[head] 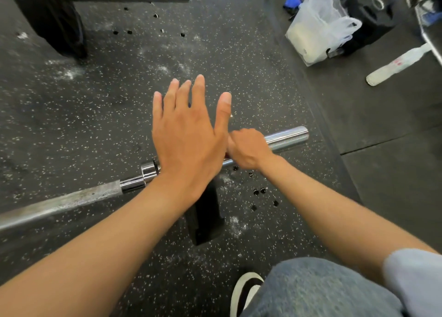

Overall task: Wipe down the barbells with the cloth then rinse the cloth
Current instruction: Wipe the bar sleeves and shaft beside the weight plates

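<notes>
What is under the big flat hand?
Under the left hand runs the shiny barbell, above the speckled floor and a black block. The hand hides the middle of that bar.

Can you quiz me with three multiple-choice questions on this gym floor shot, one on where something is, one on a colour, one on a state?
1. Where is the white plastic bag?
A. Upper right, on the floor
B. Under the barbell
C. On the person's knee

2. What colour is the barbell sleeve?
A. Red
B. Shiny silver
C. Matte black

3. What is the left hand doing?
A. Gripping the bar
B. Clenched in a fist
C. Spread flat and open

Answers: 1 A, the bag sits by the black weight plates; 2 B, the sleeve reflects like chrome; 3 C, its fingers are stretched out, while the right hand is closed around the sleeve.
</notes>
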Demonstrator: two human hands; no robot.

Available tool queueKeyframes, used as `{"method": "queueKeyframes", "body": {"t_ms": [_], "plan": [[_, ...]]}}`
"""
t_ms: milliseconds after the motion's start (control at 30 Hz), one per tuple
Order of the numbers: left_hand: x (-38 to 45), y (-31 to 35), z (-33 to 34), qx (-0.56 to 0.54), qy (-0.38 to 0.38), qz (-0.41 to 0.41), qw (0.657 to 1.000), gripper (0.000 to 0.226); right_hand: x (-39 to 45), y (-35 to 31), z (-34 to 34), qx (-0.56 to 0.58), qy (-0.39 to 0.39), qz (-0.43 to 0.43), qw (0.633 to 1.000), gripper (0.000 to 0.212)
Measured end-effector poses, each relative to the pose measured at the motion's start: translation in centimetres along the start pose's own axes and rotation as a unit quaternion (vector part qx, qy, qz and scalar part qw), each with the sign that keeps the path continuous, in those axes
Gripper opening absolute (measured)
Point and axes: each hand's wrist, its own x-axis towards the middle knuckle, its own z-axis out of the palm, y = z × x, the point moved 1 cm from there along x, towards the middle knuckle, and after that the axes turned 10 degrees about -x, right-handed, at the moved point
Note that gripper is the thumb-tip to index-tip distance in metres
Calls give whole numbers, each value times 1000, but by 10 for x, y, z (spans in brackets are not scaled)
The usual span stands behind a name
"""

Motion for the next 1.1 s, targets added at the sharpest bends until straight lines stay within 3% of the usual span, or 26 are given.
{"method": "queueKeyframes", "body": {"t_ms": [67, 133, 200, 300, 367, 433, 600, 700, 800, 867, 933, 1000, 1100], "plan": [[0, -1, 0, 4, 0, 1, 1000, 80, -4, -43, -5, -15, 12, -58, 998, 40], [-4, -2, -1, 7, -3, 5, 1000, 79, -9, -31, -4, 59, -12, -40, 997, 46], [-8, -3, -2, 8, -5, 14, 1000, 76, -13, 26, 2, 105, -20, 32, 994, 55], [-11, -5, -4, 8, -12, 16, 1000, 74, -17, 119, 9, 61, -41, 177, 981, 80], [-7, -6, -3, 4, -6, 15, 1000, 74, -9, 131, 17, 50, -22, 216, 975, 81], [-1, -5, -3, -15, -6, 15, 1000, 73, -3, 96, 18, 31, 17, 177, 984, 75], [35, -23, -6, -67, 17, -16, 997, 75, 1, -39, 9, 42, 124, -48, 990, 70], [34, -14, -15, -19, 68, -22, 997, 72, 13, 2, 11, 88, 97, 2, 991, 76], [-5, 8, -13, -30, 48, -16, 998, 67, 11, 55, 8, 42, 89, 124, 987, 75], [-11, -1, -7, -47, 48, -39, 997, 66, 16, 50, 8, 13, 97, 145, 985, 75], [-1, -17, -6, -75, 78, -52, 993, 64, 16, 20, 6, -7, 110, 111, 988, 74], [16, -25, -7, -122, 95, -38, 987, 63, 17, -22, 6, 7, 141, 12, 990, 66], [36, -26, -13, -272, 81, -74, 956, 58, 28, -53, 2, 29, 189, -105, 976, 55]]}}
